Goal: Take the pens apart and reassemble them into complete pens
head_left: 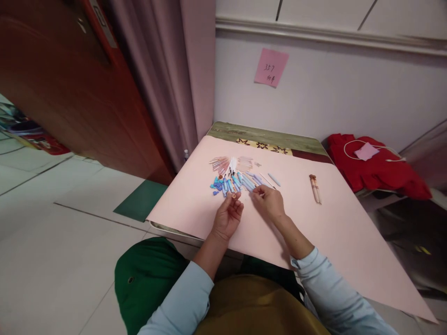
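Observation:
My left hand [228, 215] is curled around a small brownish tube-like piece, its round end showing at the fingertips. My right hand [268, 201] rests on the pink sheet [195, 204] with fingers bent, pinching at something among the blue pen parts; what it holds is too small to make out. Just beyond both hands lies a heap of blue pen barrels and caps [232, 182]. Behind that heap sit pinkish and white pen parts [228, 164].
Two finished-looking pens [315, 188] lie apart at the right of the sheet. A red cloth with a white cable [373, 167] lies on a seat to the right. A curtain and a wooden door stand at the left. A pink note [271, 67] hangs on the wall.

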Tool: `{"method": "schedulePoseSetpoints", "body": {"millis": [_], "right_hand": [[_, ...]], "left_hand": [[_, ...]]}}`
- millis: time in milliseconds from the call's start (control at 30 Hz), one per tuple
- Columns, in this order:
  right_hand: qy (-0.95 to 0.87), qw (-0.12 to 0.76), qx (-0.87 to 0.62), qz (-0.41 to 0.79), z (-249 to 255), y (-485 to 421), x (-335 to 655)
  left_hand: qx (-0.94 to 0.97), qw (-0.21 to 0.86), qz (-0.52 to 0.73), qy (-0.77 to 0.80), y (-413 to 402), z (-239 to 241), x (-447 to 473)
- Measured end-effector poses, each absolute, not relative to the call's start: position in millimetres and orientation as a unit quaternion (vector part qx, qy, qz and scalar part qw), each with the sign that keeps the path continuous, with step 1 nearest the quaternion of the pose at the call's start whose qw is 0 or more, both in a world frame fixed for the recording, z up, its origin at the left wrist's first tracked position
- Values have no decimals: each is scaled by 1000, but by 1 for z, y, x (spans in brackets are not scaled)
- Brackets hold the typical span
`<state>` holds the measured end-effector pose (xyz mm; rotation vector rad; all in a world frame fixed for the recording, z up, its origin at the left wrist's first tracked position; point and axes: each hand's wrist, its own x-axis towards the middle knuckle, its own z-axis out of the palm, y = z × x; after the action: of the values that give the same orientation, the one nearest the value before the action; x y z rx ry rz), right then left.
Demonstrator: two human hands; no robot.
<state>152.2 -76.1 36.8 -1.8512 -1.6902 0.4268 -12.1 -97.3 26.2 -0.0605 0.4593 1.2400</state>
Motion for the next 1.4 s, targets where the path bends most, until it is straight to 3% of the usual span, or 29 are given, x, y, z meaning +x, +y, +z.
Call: {"method": "schedulePoseSetpoints", "body": {"millis": [300,567,700,1400], "right_hand": [[-712,236,-660,43,28,-73,143],[-783,-5,-622,-21,46,-45,135],[-818,-64,-571,-27,53,-36,133],[-752,19,-659,29,47,-42,159]], "left_hand": [[-17,788,574,221,-97,25,-12],[-23,787,571,232,-95,27,-11],[-23,789,569,233,-94,27,-10],[-6,786,571,238,-93,24,-9]]}}
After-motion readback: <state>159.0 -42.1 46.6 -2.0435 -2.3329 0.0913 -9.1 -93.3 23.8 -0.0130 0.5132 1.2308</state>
